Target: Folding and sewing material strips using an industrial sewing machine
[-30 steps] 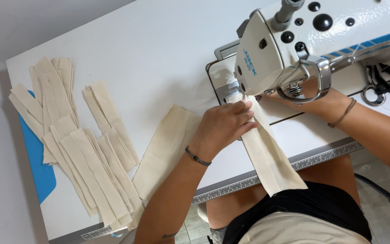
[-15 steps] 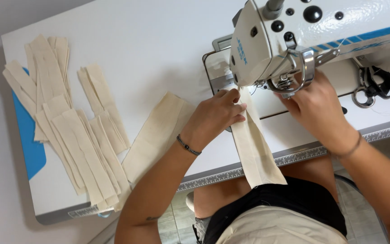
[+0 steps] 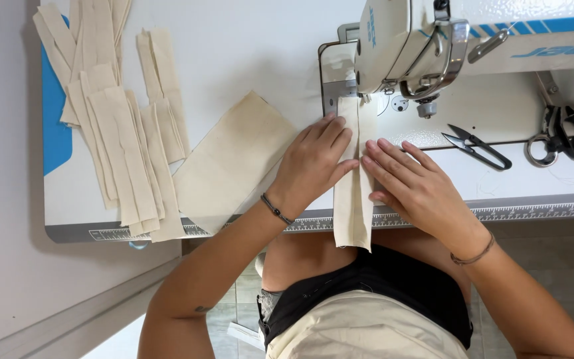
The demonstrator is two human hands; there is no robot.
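Both hands flat on a folded cream fabric strip at the sewing machine.

Loose strips [image 3: 111,119] lie at the table's [image 3: 247,46] left edge. Left hand [image 3: 313,163] and right hand [image 3: 413,186], fingers spread, press the strip [image 3: 352,199] from either side; it runs from under the machine head [image 3: 400,46] over the front edge. Judged light, limp, prone to shifting: hold near the fold. Snips [image 3: 476,147] lie right.
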